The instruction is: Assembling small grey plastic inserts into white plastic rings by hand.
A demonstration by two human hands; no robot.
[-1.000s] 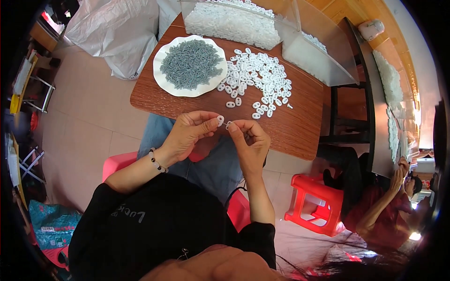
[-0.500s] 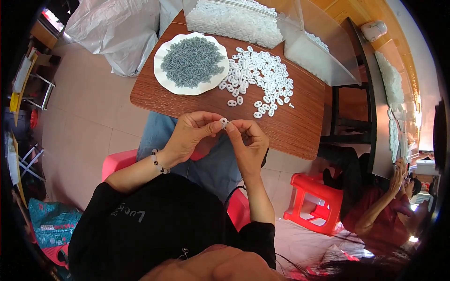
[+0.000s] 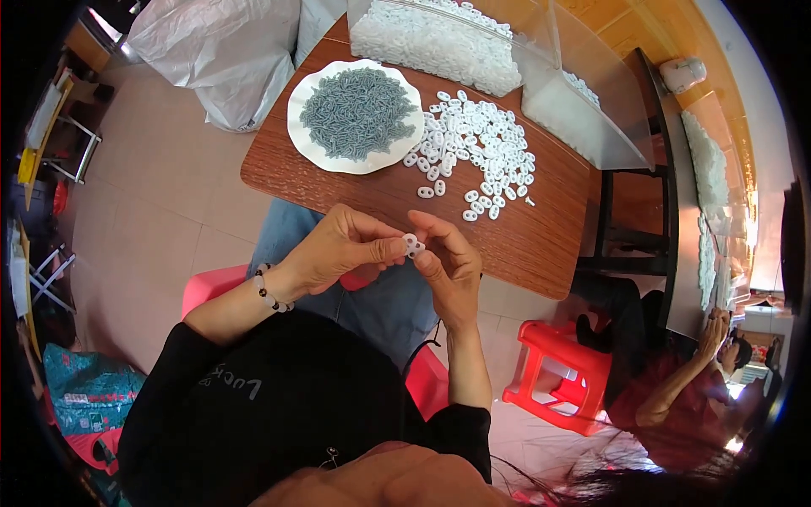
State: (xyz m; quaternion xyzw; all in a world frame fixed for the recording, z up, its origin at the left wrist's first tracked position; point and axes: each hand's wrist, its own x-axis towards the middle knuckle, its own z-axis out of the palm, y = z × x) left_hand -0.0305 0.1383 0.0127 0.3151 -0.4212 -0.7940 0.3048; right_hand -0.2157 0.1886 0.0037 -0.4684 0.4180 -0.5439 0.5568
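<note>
In front of my lap, near the table's front edge, my left hand (image 3: pixel 351 251) is closed, pinching small white oval two-hole pieces (image 3: pixel 412 246) between thumb and fingers. Two pieces seem to lie crosswise, one over the other. My right hand (image 3: pixel 452 270) meets them from the right, its thumb against their edge and its index finger lifted away; its other fingers are curled and partly hidden. Beyond the hands, loose white two-hole pieces (image 3: pixel 486 139) are heaped on the brown table (image 3: pixel 338 188). A white wavy-rimmed plate (image 3: pixel 302 145) holds many small grey-blue pegs (image 3: pixel 355 114).
Clear bins (image 3: pixel 435 46) of white pieces line the table's back edge. A white plastic sack (image 3: pixel 215 55) stands at the far left. To the right are a red stool (image 3: pixel 557 372) and a person (image 3: pixel 684 397) seated at another table. A teal bag (image 3: pixel 89 389) lies at lower left.
My right index finger has lifted off the small white pieces, and its thumb has shifted lower. The pieces are now turned so that more holes show. Both hands sit slightly lower.
</note>
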